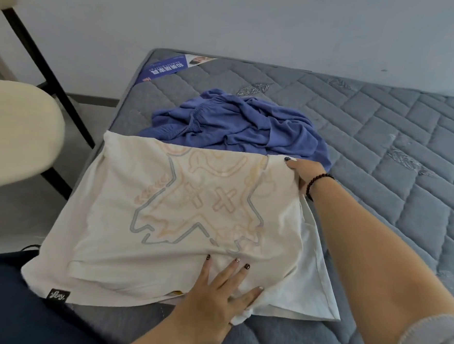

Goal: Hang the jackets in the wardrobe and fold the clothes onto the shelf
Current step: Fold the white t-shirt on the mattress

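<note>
Shirt: white T-shirt [180,211] lies partly folded on the near end of the bare mattress [384,134], its orange and grey outline print showing faintly through the cloth; a small black label sits at its near left corner.
Fold: one layer is turned over across the body, and a thinner white panel sticks out from under it on the right side.
Left hand [211,302]: grip relaxed and flat, fingers spread and straight, pressing down on the near edge of the shirt; nothing is held in it.
Right hand [305,172]: reaches across to the far right corner of the folded layer, thumb on top and fingers tucked under the edge, pinching the cloth there; a dark bead bracelet [317,183] rings the wrist.
Other clothes: blue garment [240,124] lies crumpled on the mattress just beyond the shirt, touching its far edge.
Bed: grey quilted mattress with a printed blue label [168,67] at its far left corner, standing against a pale wall.
Beside the bed: cream padded chair [16,130] with black legs, on the left.
</note>
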The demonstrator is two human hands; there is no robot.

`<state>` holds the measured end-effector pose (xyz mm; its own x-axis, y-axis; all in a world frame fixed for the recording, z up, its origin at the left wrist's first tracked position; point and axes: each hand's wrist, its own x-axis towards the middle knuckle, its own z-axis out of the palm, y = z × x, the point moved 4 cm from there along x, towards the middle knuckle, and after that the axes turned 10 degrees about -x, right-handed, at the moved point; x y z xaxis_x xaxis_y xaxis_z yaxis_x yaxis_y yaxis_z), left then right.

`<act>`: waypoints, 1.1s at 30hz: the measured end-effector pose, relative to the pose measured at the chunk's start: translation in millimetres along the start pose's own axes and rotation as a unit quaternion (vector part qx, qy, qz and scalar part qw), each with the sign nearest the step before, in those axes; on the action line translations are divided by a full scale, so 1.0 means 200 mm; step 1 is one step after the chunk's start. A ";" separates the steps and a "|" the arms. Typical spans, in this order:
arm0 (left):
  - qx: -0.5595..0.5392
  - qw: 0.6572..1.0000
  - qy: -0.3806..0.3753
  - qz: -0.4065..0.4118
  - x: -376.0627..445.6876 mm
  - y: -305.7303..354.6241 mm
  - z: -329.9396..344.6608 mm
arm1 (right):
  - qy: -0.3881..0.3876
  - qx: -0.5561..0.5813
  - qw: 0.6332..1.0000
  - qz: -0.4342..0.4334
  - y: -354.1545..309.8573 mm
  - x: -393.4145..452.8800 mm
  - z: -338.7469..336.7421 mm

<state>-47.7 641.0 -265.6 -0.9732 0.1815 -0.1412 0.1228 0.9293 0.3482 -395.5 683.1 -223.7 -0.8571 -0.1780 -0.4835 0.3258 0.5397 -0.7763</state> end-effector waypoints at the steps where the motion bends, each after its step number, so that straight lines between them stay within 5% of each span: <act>1: -0.005 1.000 0.005 0.004 0.00 0.00 0.01 | 0.020 -0.017 0.999 -0.020 -0.05 -0.01 -0.03; 4: -0.039 0.998 0.047 0.008 0.01 0.01 0.01 | 0.119 0.087 0.988 -0.037 -0.09 -0.01 -0.10; 8: -0.098 0.994 0.038 -0.002 0.02 0.01 -0.03 | 0.014 0.216 0.976 -0.033 0.01 -0.04 -0.04; 13: -0.289 0.945 0.145 -0.046 0.09 -0.10 -0.34 | 0.051 -0.046 0.983 -0.168 0.12 -0.08 -0.04; 15: -0.260 0.942 0.185 -0.100 0.19 -0.22 -0.45 | 0.070 -0.119 0.970 -0.199 0.10 -0.06 -0.02; 22: -0.046 0.958 0.066 -0.274 0.47 -0.76 -0.48 | 0.104 -0.241 0.938 -0.225 0.03 0.01 0.06; 29: 0.028 0.958 0.118 -0.258 0.41 -0.85 -0.34 | 0.175 -0.345 0.855 -0.344 0.04 -0.01 0.04; 33: 0.037 0.961 0.136 -0.237 0.42 -0.85 -0.33 | 0.154 -0.458 0.801 -0.353 -0.01 0.06 0.03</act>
<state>-163.0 475.8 -275.1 -0.9369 -0.3491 -0.0174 -0.3431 0.9091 0.2363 -404.0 675.6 -231.2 -0.8028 -0.5693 0.1771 -0.5919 0.7968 -0.1213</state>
